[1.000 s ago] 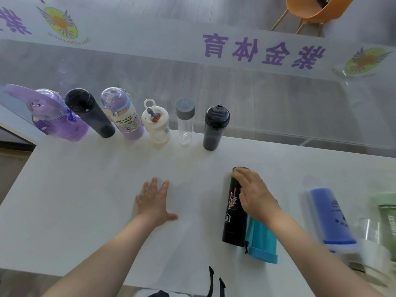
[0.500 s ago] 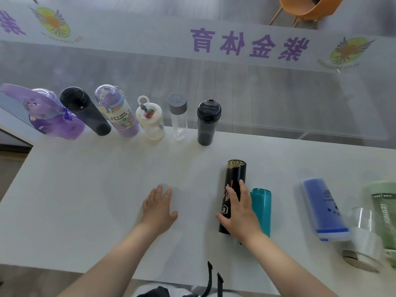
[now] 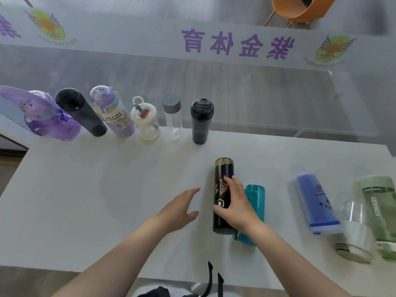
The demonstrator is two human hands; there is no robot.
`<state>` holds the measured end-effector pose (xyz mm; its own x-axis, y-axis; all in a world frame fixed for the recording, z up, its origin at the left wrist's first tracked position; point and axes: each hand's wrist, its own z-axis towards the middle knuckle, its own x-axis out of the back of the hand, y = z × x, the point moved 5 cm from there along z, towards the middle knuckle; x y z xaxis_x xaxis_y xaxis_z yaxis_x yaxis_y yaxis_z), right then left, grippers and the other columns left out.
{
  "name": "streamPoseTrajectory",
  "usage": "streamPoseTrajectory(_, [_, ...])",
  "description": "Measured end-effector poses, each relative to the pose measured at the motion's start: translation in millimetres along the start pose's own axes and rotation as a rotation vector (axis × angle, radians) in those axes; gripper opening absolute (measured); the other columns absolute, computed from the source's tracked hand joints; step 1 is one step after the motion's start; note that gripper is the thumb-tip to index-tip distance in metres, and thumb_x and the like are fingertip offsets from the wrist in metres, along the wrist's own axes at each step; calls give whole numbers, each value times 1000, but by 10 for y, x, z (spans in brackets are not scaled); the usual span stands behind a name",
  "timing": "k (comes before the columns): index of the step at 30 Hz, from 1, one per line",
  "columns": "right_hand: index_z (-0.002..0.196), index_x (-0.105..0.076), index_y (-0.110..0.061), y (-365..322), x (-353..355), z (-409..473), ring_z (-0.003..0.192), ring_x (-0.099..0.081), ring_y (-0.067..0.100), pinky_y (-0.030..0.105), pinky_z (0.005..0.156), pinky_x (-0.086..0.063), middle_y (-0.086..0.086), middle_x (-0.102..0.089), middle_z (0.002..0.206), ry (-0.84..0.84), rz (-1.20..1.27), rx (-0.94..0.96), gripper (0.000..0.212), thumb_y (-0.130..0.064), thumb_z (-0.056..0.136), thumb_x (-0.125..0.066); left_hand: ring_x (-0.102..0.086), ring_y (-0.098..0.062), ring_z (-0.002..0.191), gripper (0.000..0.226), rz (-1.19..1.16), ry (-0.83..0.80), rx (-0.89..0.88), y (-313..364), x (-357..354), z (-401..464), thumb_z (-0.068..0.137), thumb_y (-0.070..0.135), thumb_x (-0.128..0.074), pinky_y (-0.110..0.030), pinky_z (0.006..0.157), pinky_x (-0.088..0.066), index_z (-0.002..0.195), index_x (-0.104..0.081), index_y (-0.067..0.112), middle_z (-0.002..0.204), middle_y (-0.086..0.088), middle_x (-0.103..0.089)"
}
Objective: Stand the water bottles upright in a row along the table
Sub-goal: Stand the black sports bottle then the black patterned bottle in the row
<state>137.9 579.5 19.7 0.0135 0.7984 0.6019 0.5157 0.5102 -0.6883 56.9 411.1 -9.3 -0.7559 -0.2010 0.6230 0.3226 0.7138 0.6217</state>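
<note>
Right hand (image 3: 234,207), at 5 o'clock of the view: curled over a black flask (image 3: 222,189) lying on its side, thumb against the flask's left flank, fingers draped over its top; gold-banded end toward 12 o'clock.

Left hand (image 3: 181,207), at 9 o'clock of the flask: wide, fingers straight and spread toward the flask, holding nothing; contact with the bench (image 3: 85,189) not discernible.

Teal bottle (image 3: 255,211): on its side just beside the flask at 3 o'clock, partly under the right wrist.

Farther toward 3 o'clock, well apart: blue bottle (image 3: 317,202) on its side; then a clear cup (image 3: 353,228) and a pale green bottle (image 3: 379,211) marked in white lettering, both at the bench's right edge and blurred.

Row along the far edge of the bench, at 10 to 12 o'clock, all upright, listed from the right: dark smoky bottle (image 3: 200,123) with black cap; clear bottle (image 3: 173,116) with grey cap; small cream bottle (image 3: 145,121) with loop handle; lilac printed bottle (image 3: 113,112); black tumbler (image 3: 80,112); purple translucent jug (image 3: 42,116).

Behind the row: glass panel (image 3: 278,93) with a frosted band bearing purple characters. At 1 o'clock beyond the glass: orange chair (image 3: 300,9).
</note>
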Motion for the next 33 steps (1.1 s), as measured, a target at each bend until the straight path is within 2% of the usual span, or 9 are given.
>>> streamPoseTrajectory(4, [145, -32, -24, -89, 114, 9, 134, -35, 14, 24, 107, -29, -3, -31, 147, 50, 175, -44, 80, -29, 76, -74, -21, -7, 144, 96, -58, -5, -169, 325, -88, 16, 82, 26, -70, -25, 115, -26, 152, -5, 39, 160, 12, -10])
streamPoseTrajectory(7, [139, -39, -28, -91, 174, 13, 119, -52, 14, 31, 102, -44, -2, -47, 134, 34, 343, -135, 83, -42, 66, -76, -16, -7, 146, 102, -54, 57, -241, 414, -108, 35, 78, 24, -75, -29, 116, -28, 148, -6, 48, 160, 19, -2])
streamPoseTrajectory(12, [131, -50, -23, -179, 306, -66, 104, -63, 13, 36, 85, -58, 0, -60, 120, -25, 661, -246, 47, -31, 88, -65, -25, -8, 144, 100, -94, 163, -338, 509, -16, 37, 73, 25, -80, -33, 115, -32, 148, -17, 42, 158, 17, -16])
streamPoseTrajectory(16, [113, -62, -21, -271, 468, -139, 114, -56, 16, 27, 73, -55, 2, -63, 120, -53, 849, -224, 24, -35, 95, -56, -39, -13, 137, 92, -132, 293, -356, 573, 131, 32, 69, 32, -82, -34, 111, -37, 145, -31, 23, 151, 5, -36])
streamPoseTrajectory(20, [111, -61, -23, -432, 598, -189, 111, -59, 12, 29, 87, -54, -4, -64, 114, -16, 738, -99, 24, -40, 96, -53, -57, -15, 115, 81, -141, 392, -230, 631, 278, 65, 66, 52, -79, -35, 94, -49, 134, -45, 25, 130, 8, -57])
streamPoseTrajectory(23, [120, -53, -30, -574, 640, -242, 114, -57, 2, 24, 94, -49, -12, -62, 119, 25, 547, 71, 39, -48, 87, -62, -60, -7, 103, 74, -183, 416, -153, 703, 354, 103, 64, 72, -61, -29, 86, -52, 127, -51, 33, 115, 15, -63])
streamPoseTrajectory(26, [125, -43, -36, -646, 605, -275, 117, -47, -9, 9, 85, -42, -23, -54, 123, 44, 406, 136, 55, -45, 80, -72, -59, -5, 98, 58, -141, 377, -66, 741, 395, 132, 67, 66, -53, -30, 84, -51, 119, -52, 41, 108, 19, -63])
streamPoseTrajectory(29, [122, -43, -38, -606, 584, -248, 117, -48, -2, 20, 91, -46, -17, -51, 121, 161, 360, 145, 62, -52, 70, -74, -56, -8, 101, 52, -127, 347, -77, 756, 361, 111, 76, 50, -64, -31, 87, -49, 124, -48, 37, 114, 14, -58])
streamPoseTrajectory(33, [128, -44, -35, -559, 627, -223, 117, -48, 4, 25, 96, -48, -9, -46, 124, 204, 339, 166, 56, -35, 80, -73, -54, -6, 106, 63, -194, 299, -124, 711, 285, 61, 82, 41, -68, -28, 94, -48, 137, -37, 37, 124, 11, -50])
